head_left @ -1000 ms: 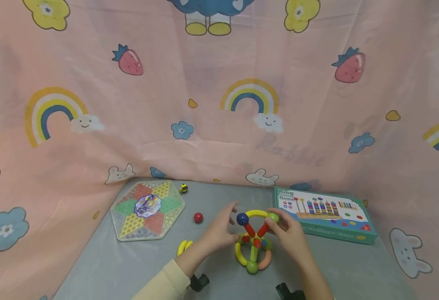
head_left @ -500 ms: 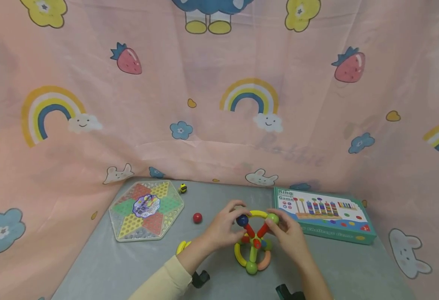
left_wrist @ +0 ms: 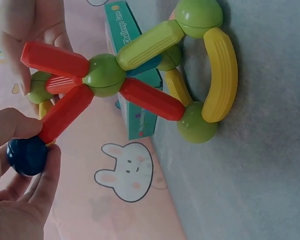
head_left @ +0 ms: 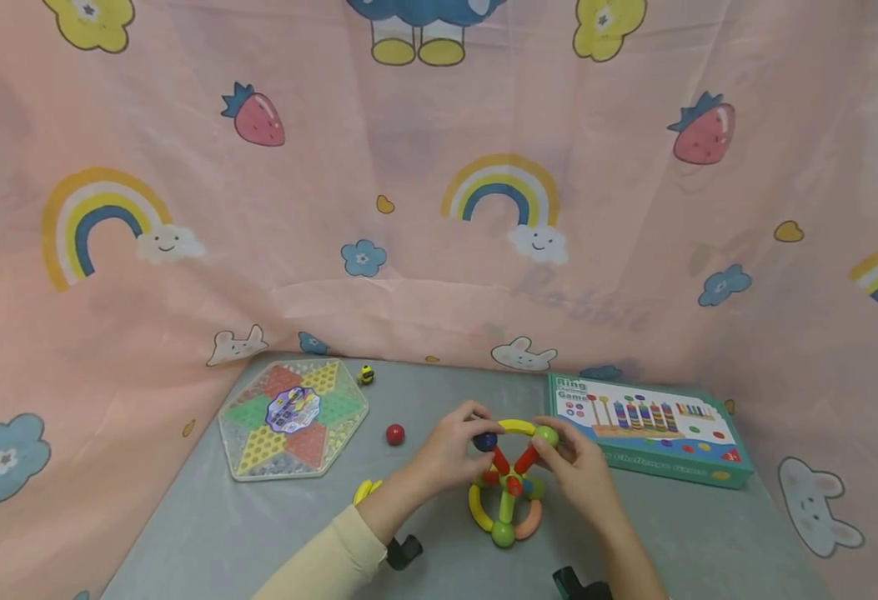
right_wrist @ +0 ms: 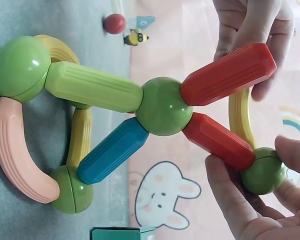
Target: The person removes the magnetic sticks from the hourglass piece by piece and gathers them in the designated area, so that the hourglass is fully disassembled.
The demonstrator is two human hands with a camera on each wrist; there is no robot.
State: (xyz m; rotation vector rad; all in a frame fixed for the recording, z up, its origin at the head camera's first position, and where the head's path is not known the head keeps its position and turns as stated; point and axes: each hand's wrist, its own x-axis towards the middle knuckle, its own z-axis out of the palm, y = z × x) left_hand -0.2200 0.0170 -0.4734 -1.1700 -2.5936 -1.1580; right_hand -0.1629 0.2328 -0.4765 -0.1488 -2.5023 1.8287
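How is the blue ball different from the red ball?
The blue ball is dark blue, while the red ball is red. The left hand holds the blue ball, but the red ball lies on the grey table. The blue ball meets a red stick; the red ball has no stick on it. Both are round.

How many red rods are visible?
4, meeting at the central green ball: the first rod reaches the blue ball in the left hand; the second rod, the green ball in the right hand; the third rod, a lower green ball; the fourth rod has a free end.
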